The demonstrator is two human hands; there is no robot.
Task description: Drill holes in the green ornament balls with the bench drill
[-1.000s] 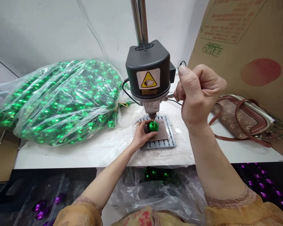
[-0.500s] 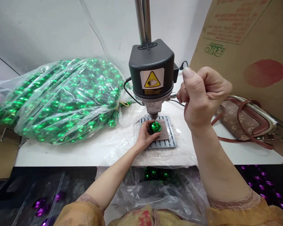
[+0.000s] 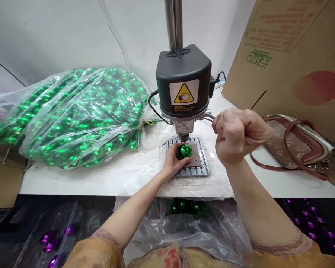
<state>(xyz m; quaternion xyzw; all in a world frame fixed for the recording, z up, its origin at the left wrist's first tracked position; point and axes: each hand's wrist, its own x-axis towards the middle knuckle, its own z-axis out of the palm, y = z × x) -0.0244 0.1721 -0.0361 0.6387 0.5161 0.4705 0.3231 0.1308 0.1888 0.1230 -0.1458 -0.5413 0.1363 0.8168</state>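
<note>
A small black drill press (image 3: 183,80) stands over the table, its chuck (image 3: 184,138) just above a shiny green faceted ball (image 3: 186,150). My left hand (image 3: 173,160) is curled round the ball from the left and front, fingers behind it and thumb before it. Beneath the ball lies a flat brownish board (image 3: 195,158) on the slotted metal base (image 3: 208,169). My right hand (image 3: 237,134) is closed in a fist on the press's feed lever (image 3: 209,115), most of which the fingers hide. Whether the bit touches the ball I cannot tell.
A large clear bag of green balls (image 3: 83,123) fills the left of the table (image 3: 53,184). A handbag (image 3: 293,143) leans by a cardboard box (image 3: 284,63) at right. Plastic sheeting (image 3: 190,230) with green balls lies below the table edge. Purple balls (image 3: 51,245) are lower left.
My right hand has swung the lever downward, and the fist sits lower. My left hand still holds the green ball in place on the board. The view has shifted slightly.
</note>
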